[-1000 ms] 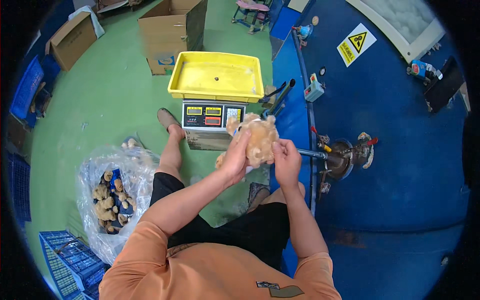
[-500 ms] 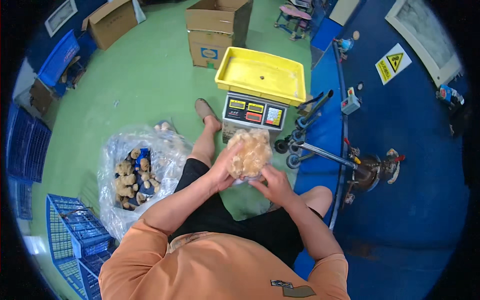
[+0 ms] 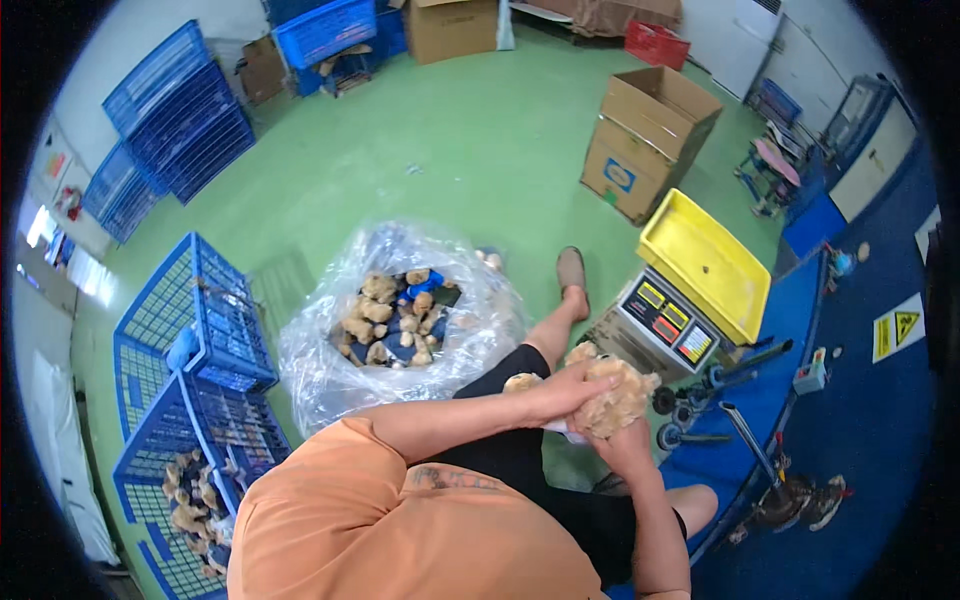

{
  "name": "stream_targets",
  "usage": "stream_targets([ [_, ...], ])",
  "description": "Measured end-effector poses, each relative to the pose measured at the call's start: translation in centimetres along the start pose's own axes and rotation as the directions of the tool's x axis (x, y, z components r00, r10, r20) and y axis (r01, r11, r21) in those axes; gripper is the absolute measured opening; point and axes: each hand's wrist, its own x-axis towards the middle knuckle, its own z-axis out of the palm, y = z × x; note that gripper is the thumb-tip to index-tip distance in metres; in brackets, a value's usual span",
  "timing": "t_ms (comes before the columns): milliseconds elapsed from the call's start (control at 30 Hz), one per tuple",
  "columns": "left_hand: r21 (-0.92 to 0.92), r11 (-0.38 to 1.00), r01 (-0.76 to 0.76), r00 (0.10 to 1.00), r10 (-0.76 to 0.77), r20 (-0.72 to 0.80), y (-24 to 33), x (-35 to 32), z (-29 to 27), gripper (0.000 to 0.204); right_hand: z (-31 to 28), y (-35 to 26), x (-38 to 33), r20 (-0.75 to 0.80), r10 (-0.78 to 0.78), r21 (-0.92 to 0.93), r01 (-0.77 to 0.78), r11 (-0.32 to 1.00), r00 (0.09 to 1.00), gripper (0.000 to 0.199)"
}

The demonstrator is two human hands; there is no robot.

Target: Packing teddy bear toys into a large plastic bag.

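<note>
A tan, fluffy plush toy [image 3: 615, 402] is held above my lap. My left hand [image 3: 562, 393] grips it from the left, thumb lying over its front. From below, my right hand [image 3: 630, 447] has hold of it, with its fingers partly hidden behind the toy. A smaller tan piece [image 3: 521, 382] and a bit of white show beside my left hand; I cannot tell whether they belong to the same toy. To the left on the floor stands a large clear plastic bag [image 3: 318, 350], open at the top, with several tan plush toys [image 3: 378, 312] and blue pieces inside.
Ahead on the right, a yellow tray [image 3: 705, 240] rests on a weighing scale [image 3: 640, 318]. Behind it stands an open cardboard box [image 3: 640, 150]. Blue crates [image 3: 225, 345] sit at the left, one with plush toys [image 3: 192, 505]. A blue machine [image 3: 850, 450] with metal handles lies right.
The view has swung left, so the bag, scale and box appear farther right, and more crates show. Both hands still hold the plush toy, which has turned in them.
</note>
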Motion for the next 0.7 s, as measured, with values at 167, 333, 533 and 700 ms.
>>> stream_targets([
  [167, 0.374, 0.92, -0.117, 0.987, 0.149, -0.057, 4.5, -1.7, -6.3, 0.046, -2.7, -0.1, 1.2, 0.008, 0.218, 0.505, -0.192, 0.841, 0.976, 0.044],
  [333, 0.139, 0.99, -0.03, 0.91, -0.03, 0.413, 4.1, -3.0, -7.0, 0.053, -3.2, 0.5, 3.3, -0.267, 0.298, 0.882, 0.108, 0.459, 0.917, 0.05],
  [533, -0.208, 0.904, 0.374, 0.82, -0.217, 0.53, 3.4, -3.6, -2.5, 0.067, 3.5, 2.9, 3.0, -0.178, 0.191, 0.976, 0.198, -0.088, 0.965, 0.058],
  [700, -0.091, 0.995, 0.051, 0.991, -0.04, 0.126, 1.9, -2.8, -4.1, 0.069, -0.9, -1.0, 2.3, -0.068, 0.326, 0.908, -0.077, 0.413, 0.943, 0.052],
])
